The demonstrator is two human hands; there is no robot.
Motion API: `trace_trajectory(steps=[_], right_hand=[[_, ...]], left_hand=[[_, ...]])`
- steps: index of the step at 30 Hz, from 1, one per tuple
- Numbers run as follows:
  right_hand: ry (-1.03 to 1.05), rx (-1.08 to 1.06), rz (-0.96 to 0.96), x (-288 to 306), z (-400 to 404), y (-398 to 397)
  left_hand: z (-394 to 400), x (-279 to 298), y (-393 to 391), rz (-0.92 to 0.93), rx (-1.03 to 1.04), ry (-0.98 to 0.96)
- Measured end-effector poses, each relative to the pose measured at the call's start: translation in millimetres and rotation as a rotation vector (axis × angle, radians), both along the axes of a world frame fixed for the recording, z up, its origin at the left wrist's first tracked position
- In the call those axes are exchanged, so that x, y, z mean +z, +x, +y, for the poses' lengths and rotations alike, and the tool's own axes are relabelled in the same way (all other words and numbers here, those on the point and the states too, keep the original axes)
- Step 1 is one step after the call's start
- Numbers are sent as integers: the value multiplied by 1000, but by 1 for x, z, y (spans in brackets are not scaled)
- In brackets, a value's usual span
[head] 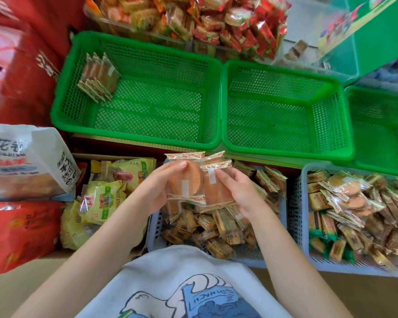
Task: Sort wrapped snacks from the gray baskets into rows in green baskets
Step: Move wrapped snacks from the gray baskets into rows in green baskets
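Both hands are raised over the near gray basket [156,228], which holds a loose heap of small brown wrapped snacks. The left hand [157,188] grips a clear-wrapped round cracker packet [189,180] by its left edge, thumb across the front. The right hand [237,193] holds a second cracker packet [217,189] of the same kind, fingers curled at its right side; the two packets overlap at the middle. A second gray basket [300,216] to the right carries mixed snacks, round crackers among them. Beyond, the left green basket [62,106] contains one short row of cracker packets [99,76] standing on edge in its far left corner. The middle green basket [225,125] adjoins it on the right.
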State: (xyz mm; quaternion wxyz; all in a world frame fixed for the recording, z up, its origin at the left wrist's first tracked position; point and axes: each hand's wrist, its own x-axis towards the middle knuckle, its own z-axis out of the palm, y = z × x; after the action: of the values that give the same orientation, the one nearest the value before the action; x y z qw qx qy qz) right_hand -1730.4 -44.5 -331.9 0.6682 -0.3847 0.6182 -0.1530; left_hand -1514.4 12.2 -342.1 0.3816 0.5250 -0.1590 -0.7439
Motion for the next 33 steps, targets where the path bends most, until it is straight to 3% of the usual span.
trace_trajectory(steps=[5,13,16,20,25,29,33], right_hand=[[-43,75,102,17,2,37],[67,-30,23,28,4,62],[96,-224,-158,27,-2,65],[338,-672,-442,22,-1,71],[375,-856,-551,30,-8,85],[353,-783,-545,30,-18,85],[217,-457,-457,33,-31,86]], left_hand=[[-4,6,-17,-168,117,32],[-8,6,-27,-26,239,16],[-17,3,-17,29,348,2],[-28,11,-18,-20,501,-39],[-30,14,-31,-75,486,-94],[-29,18,-32,-86,417,-121],[-36,17,-2,-126,393,-148]])
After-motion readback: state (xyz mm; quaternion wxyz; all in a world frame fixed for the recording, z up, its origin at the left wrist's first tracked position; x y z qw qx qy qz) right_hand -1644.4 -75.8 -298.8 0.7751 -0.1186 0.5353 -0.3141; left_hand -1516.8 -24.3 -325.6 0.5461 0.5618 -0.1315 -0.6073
